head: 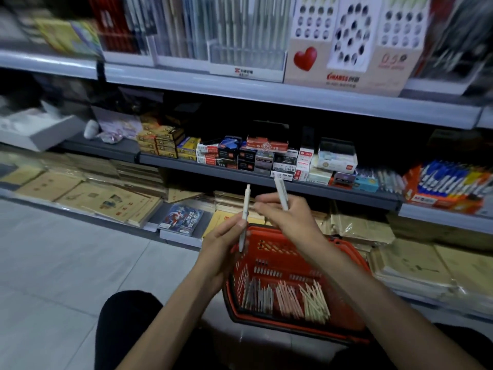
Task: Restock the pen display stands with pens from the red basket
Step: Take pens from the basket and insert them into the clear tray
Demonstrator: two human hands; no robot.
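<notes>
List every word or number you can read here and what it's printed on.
"0.5": right panel of the pen display stand.
"2B": red box on the middle shelf.
Red brand name on the stand's front: blurred, perhaps "CHANSS".
Other boxes and notebooks: too blurred to read.

Both bare forearms were stretched forward, left hand [226, 237] was raised with fingers curled round an upright white pen [244, 209], right hand [289, 218] was held slightly higher just beside it, a second pen [281, 193] was pinched in its fingers
</notes>
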